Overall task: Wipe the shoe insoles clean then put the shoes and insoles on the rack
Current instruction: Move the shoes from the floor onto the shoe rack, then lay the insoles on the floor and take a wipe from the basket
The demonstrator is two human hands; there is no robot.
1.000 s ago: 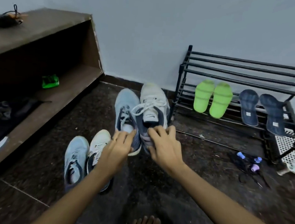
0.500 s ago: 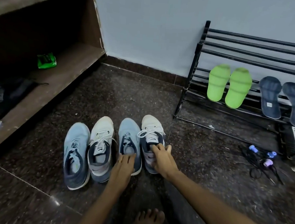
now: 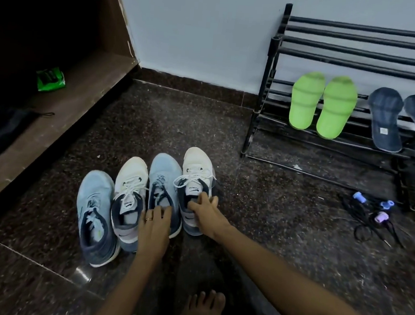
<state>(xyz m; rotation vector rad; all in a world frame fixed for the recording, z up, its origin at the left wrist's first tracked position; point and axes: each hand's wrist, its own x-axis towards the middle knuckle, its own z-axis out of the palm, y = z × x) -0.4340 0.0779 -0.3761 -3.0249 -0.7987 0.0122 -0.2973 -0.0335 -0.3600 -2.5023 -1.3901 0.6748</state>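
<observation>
Floor: dark speckled stone (image 3: 247, 210), with sneakers (image 3: 130, 173) side by side, toes to the wall.
Left hand (image 3: 152, 227): ringed, fingers curled over the heel rim of the inner blue sneaker (image 3: 162, 178); fingertips hidden inside.
Right hand (image 3: 204, 211): thumb in the mouth of the far-right white sneaker (image 3: 197, 164), fingers fanned on its collar — I cannot tell whether it grips.
Rack (image 3: 359, 40): green insoles (image 3: 305, 100) and navy insoles (image 3: 386, 116) lean on the lower bars — my feed's edge cuts off the last one.
</observation>
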